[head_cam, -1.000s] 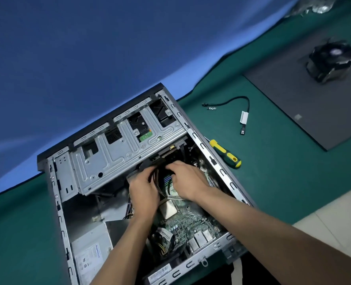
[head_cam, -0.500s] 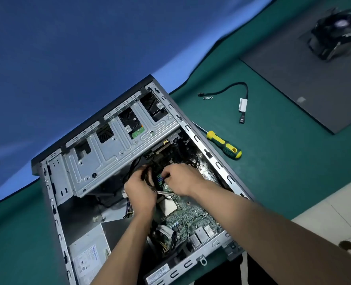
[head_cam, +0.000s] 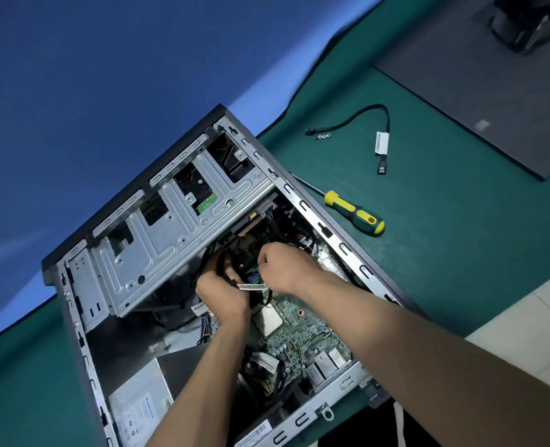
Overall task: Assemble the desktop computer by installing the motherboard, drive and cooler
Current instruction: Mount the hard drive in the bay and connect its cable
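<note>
An open computer case (head_cam: 302,204) lies on its side on the green table. Its green motherboard (head_cam: 302,333) sits inside, with the bare processor (head_cam: 267,319) showing. My left hand (head_cam: 222,293) grips a bundle of black cables (head_cam: 222,262) beside the silver drive cage (head_cam: 170,227). My right hand (head_cam: 283,269) is curled over the board's upper part, pinching a cable with a white label (head_cam: 252,287). The black cooler (head_cam: 525,24) stands at the far right, cut off by the frame's top edge.
A yellow-and-green screwdriver (head_cam: 354,212) lies right of the case. Beyond it lie a black cable with a white tag (head_cam: 381,141) and small screws (head_cam: 322,136). The dark side panel (head_cam: 493,108) lies far right. The power supply (head_cam: 138,404) fills the case's near-left corner.
The view has shifted, so the case sits lower and the cooler has slid toward the top edge. Both hands stay at the cables; the right hand has drawn the labelled cable out a little.
</note>
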A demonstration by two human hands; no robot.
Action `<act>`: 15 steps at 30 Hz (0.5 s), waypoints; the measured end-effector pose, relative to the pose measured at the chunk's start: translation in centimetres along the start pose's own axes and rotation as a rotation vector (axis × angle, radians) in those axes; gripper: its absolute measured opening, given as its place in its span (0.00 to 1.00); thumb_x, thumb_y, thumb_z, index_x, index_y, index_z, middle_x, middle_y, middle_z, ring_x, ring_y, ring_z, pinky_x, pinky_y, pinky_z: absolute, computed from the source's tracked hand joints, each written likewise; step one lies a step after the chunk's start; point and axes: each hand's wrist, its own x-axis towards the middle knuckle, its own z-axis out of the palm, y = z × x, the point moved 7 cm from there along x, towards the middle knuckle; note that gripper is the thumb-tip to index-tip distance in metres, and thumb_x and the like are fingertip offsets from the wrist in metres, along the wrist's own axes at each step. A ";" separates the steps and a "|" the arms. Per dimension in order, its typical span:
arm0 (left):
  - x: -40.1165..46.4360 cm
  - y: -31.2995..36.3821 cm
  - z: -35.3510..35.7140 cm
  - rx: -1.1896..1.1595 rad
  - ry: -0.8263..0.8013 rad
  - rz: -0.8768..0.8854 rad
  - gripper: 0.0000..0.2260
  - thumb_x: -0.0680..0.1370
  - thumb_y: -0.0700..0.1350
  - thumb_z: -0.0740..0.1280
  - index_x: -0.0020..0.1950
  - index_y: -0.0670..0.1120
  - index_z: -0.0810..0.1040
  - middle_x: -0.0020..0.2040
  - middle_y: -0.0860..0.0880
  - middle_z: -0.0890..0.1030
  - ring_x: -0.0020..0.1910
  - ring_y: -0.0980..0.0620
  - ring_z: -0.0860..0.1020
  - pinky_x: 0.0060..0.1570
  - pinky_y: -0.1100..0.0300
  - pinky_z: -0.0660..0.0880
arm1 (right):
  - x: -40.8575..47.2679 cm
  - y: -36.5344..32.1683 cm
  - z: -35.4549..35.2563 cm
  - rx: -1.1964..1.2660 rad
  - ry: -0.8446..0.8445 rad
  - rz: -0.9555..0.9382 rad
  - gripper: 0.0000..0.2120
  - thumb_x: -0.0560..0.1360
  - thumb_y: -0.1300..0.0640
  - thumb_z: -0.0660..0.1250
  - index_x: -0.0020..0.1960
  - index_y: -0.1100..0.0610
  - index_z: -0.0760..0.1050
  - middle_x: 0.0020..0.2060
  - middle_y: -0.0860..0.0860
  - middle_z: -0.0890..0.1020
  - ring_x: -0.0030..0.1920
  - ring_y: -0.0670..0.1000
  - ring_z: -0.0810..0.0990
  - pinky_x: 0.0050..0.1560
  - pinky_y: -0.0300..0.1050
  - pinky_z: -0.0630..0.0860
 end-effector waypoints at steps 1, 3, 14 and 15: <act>0.1 0.0 -0.1 -0.032 0.009 0.015 0.19 0.73 0.24 0.54 0.49 0.42 0.79 0.38 0.50 0.78 0.24 0.65 0.70 0.26 0.74 0.66 | 0.0 0.0 0.0 0.010 -0.003 0.004 0.12 0.78 0.57 0.59 0.57 0.57 0.77 0.52 0.55 0.82 0.49 0.58 0.81 0.53 0.49 0.77; 0.1 0.0 -0.1 -0.017 -0.002 0.008 0.17 0.72 0.24 0.55 0.51 0.37 0.79 0.38 0.49 0.77 0.27 0.64 0.71 0.28 0.77 0.67 | 0.0 0.0 0.0 0.021 -0.010 0.012 0.12 0.77 0.58 0.59 0.57 0.57 0.77 0.51 0.55 0.82 0.48 0.58 0.81 0.51 0.49 0.78; 0.4 -0.6 0.2 0.006 0.005 -0.098 0.23 0.72 0.24 0.57 0.27 0.50 0.65 0.28 0.52 0.71 0.21 0.61 0.64 0.21 0.72 0.59 | 0.0 0.2 0.1 0.026 -0.028 0.021 0.11 0.78 0.56 0.59 0.53 0.58 0.78 0.46 0.55 0.82 0.46 0.58 0.81 0.49 0.49 0.78; 0.4 -0.3 0.3 0.013 -0.005 -0.084 0.23 0.73 0.24 0.57 0.27 0.50 0.67 0.29 0.50 0.72 0.21 0.61 0.64 0.22 0.70 0.60 | -0.1 0.2 0.1 0.027 -0.028 0.022 0.11 0.78 0.56 0.59 0.53 0.58 0.78 0.47 0.56 0.82 0.47 0.58 0.81 0.48 0.49 0.78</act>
